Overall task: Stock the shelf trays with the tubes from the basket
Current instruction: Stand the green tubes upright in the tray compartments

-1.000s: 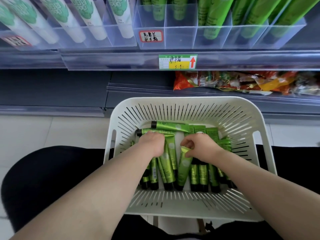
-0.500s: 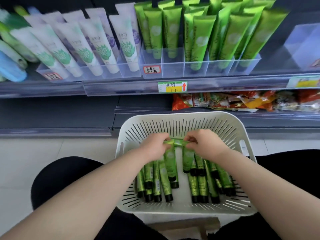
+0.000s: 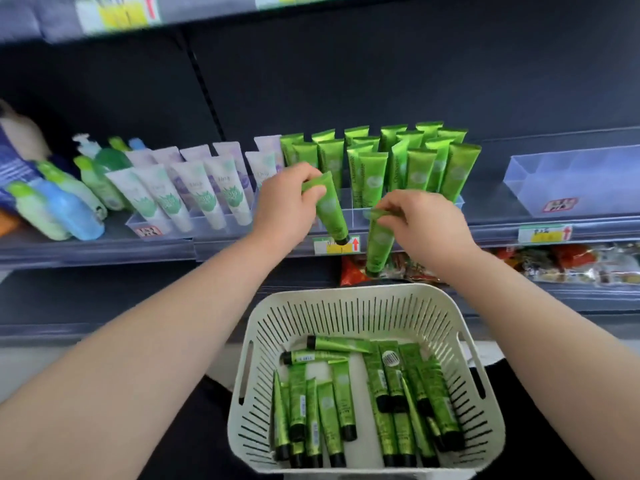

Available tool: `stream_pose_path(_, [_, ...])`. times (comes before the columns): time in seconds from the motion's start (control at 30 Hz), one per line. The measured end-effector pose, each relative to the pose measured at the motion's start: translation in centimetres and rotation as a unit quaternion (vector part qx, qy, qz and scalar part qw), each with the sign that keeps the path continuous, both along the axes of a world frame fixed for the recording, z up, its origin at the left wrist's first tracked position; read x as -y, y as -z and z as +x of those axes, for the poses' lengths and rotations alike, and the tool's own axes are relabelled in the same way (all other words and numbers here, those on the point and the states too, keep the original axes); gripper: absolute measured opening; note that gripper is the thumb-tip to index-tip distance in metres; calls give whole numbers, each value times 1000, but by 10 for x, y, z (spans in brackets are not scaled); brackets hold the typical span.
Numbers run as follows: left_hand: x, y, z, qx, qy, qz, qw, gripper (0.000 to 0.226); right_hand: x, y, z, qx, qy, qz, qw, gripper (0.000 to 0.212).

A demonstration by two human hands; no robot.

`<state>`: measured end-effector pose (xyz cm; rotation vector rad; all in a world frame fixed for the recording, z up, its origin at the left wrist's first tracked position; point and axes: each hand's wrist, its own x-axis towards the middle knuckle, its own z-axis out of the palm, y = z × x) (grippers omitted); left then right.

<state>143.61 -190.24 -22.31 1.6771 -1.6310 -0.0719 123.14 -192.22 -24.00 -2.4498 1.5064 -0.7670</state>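
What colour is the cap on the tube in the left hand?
Black cap on a green tube, seen in head view.

Perhaps "Chamomile" on shelved green tubes (image 3: 372, 178); red arrow (image 3: 355, 244) on price label (image 3: 330, 245).

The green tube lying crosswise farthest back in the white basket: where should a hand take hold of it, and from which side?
The green plastic tube lies uncovered, black cap pointing left. Probably pinch its thin tapered tail at the right end, coming from above.
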Motion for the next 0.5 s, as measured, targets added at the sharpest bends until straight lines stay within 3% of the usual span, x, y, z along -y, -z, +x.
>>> stream_pose_path(0.2, [49,-36,8,10,-46,-27,999,9,24,-27,7,0,0,-58,998,19])
stream_pose_path(0.5, [103,-14,6,111,-28,71,991,21,44,-21,6,-1,-5,-54,999,17])
